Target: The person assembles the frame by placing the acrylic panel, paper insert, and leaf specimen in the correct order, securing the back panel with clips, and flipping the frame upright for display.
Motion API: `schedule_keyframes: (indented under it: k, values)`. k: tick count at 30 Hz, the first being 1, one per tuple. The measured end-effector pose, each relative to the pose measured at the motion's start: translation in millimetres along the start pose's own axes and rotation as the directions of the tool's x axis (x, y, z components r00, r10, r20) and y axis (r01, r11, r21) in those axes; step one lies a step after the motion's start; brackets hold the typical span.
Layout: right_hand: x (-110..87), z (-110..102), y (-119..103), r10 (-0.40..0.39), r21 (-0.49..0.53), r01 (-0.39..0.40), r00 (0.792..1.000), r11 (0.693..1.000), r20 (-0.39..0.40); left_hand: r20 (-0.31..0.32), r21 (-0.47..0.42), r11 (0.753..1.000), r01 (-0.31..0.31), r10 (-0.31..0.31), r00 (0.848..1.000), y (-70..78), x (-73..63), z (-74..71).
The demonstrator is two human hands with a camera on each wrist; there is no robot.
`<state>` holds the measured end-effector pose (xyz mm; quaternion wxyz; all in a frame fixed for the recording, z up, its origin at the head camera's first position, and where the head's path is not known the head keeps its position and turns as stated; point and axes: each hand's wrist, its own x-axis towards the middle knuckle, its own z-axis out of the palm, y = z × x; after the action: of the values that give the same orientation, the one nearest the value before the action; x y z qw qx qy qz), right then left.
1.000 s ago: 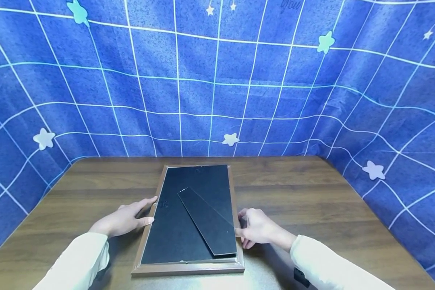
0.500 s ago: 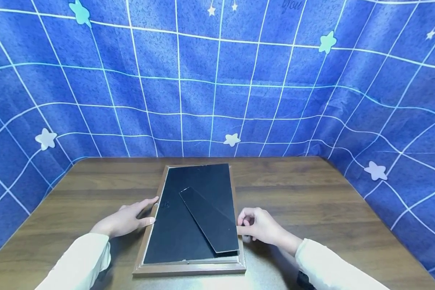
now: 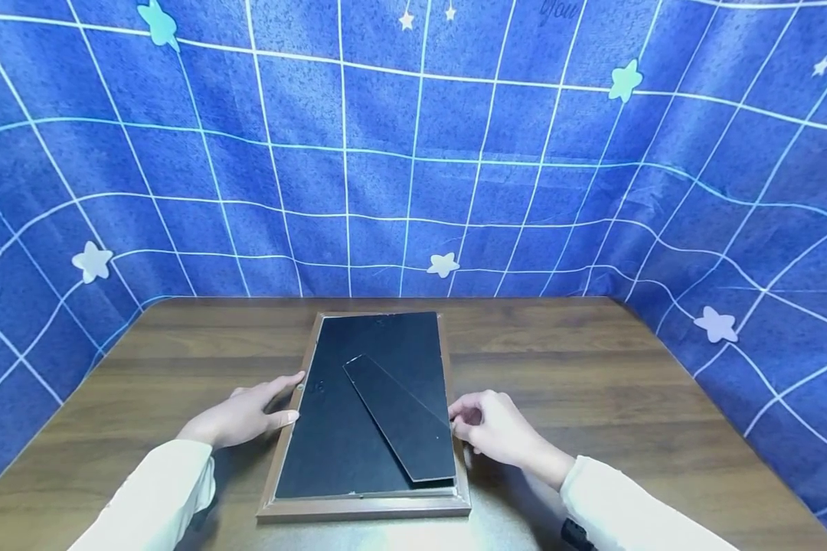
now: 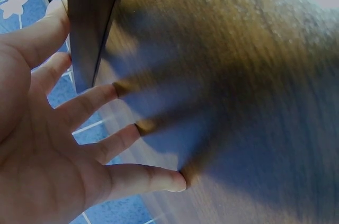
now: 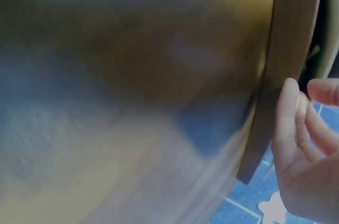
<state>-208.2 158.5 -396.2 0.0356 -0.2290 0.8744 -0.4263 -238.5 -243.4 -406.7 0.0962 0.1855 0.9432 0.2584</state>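
Note:
A brown picture frame lies face down on the table. Its black backing board sits slightly askew inside it, with a strip of pale inner edge showing at the near side. The stand leg slants across the board. My left hand is spread at the left rail, thumb and index finger at its edge; the other fingertips touch the table. With bent fingers, my right hand holds the right rail, the index finger along the outer side and the thumb over the top.
A brown wood-grain tabletop extends around the frame. Behind it and at the sides hangs a blue curtain with white grid lines and stars. A small dark object shows beneath the right sleeve.
The backing board's far right corner tipped up slightly, then came down a little. My right fingers shifted a little up along the right rail and drew in. The left hand stayed in place.

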Motion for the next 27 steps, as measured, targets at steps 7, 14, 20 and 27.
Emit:
schedule_keyframes:
  k: [7, 14, 20, 27]
  values:
    - [5.1, 0.2, -3.7, -0.076, -0.334, 0.048, 0.995, 0.941, -0.070, -0.007, -0.002, 1.000, -0.020, 0.020, 1.000, -0.9, 0.7, 0.4]
    - [12.8, -3.2, -10.4, -0.009, -0.344, 0.016, 1.000, 0.939, 0.022, -0.011, -0.007, 1.000, -0.017, 0.017, 1.000, -2.0, 1.7, 2.1]
    - [18.6, -10.9, -3.6, -0.052, -0.222, 0.079, 0.991, 0.972, 0.126, -0.004, 0.000, 0.999, -0.036, 0.036, 0.999, 5.7, -0.8, -0.2]
    - [18.5, -15.0, 0.6, -0.017, -0.129, 0.038, 0.988, 0.991, 0.155, 0.008, -0.019, 0.999, -0.039, 0.039, 0.999, 8.5, -2.7, -2.9]
